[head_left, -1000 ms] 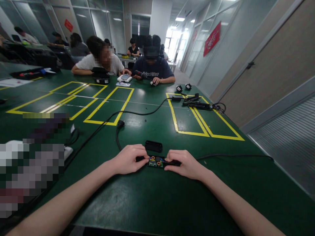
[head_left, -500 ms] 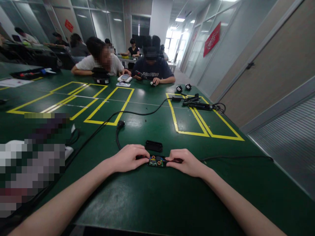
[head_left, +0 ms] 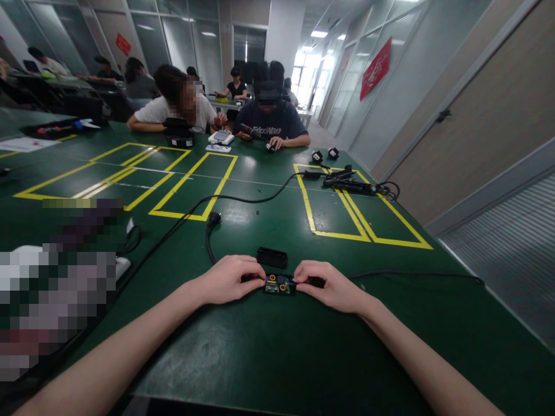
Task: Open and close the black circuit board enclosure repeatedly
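The left hand [head_left: 234, 280] has its thumb and fingers drawn into a narrow pinch on the left end of an open black case [head_left: 280, 290], and the right hand [head_left: 327, 287] makes a similar pinch at the case's right end; the gap between the fingertips is slight on both sides, though what exactly lies inside each pinch is too small to tell. The case sits between the two hands on the green table [head_left: 277, 352], its green circuit board [head_left: 272, 287] facing up with two copper-coloured rings, and any print on it is too tiny to read. Just beyond it lies a black cover [head_left: 272, 257], apart from the case, and a black plug [head_left: 214, 218] on a short bent cord shows past the left hand — to the right, a black cable [head_left: 416, 273] runs away along the table. Yellow tape [head_left: 340, 236] marks out rectangles, with a black adapter [head_left: 313, 174] at one of them. Across the table, a person in a dark shirt [head_left: 277, 122] wears pale lettering that ends in "Ware", the opening letters blurred. A red banner [head_left: 375, 69] on the glass wall carries characters that cannot be made out — nor can those on a smaller red sign [head_left: 123, 44] at the left
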`<state>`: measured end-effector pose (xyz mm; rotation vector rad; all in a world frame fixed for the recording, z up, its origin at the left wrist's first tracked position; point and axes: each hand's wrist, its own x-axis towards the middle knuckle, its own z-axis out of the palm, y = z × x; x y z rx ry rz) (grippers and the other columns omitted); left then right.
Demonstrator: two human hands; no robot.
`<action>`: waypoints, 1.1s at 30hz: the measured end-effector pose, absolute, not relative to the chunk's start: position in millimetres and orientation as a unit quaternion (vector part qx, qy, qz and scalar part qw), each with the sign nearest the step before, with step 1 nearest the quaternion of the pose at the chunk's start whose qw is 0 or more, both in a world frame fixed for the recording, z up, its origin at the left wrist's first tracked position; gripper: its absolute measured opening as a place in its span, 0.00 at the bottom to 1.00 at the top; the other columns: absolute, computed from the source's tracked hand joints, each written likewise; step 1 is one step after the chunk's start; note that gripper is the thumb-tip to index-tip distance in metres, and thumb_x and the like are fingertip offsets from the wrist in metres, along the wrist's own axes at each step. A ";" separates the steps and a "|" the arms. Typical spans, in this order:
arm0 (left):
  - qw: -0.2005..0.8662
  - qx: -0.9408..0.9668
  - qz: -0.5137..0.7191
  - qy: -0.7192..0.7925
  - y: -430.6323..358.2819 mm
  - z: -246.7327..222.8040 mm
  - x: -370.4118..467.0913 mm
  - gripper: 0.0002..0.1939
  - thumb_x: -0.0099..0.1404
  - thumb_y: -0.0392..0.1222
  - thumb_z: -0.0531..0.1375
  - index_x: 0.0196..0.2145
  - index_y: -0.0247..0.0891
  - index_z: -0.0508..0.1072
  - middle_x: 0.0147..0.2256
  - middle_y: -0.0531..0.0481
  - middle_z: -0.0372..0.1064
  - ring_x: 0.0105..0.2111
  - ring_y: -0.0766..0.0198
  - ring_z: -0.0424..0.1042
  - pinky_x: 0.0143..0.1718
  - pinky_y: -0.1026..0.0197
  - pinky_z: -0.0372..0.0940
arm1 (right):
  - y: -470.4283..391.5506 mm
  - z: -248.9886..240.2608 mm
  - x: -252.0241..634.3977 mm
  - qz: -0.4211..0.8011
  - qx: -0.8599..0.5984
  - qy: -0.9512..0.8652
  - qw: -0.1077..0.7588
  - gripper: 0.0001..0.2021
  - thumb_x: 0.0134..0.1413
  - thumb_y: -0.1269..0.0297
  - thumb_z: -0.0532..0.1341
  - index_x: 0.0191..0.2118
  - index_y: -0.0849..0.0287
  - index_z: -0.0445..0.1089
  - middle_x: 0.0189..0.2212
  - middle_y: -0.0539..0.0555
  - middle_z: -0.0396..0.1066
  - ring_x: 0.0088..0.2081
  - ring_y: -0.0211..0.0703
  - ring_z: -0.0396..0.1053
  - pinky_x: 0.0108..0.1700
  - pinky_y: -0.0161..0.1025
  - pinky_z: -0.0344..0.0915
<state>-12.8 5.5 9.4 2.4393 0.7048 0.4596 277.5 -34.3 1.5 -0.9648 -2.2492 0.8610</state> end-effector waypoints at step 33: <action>0.248 0.839 0.256 0.412 17.5 -8.6 -5.5 0.16 0.61 0.41 0.70 0.47 0.38 0.78 0.42 0.46 0.76 0.44 0.54 0.74 0.49 0.50 0.71 | -18.2 -23.8 262.1 0.119 -0.456 -0.808 0.354 0.09 0.57 0.68 0.69 0.44 0.55 0.79 0.42 0.58 0.80 0.44 0.52 0.76 0.48 0.52 0.75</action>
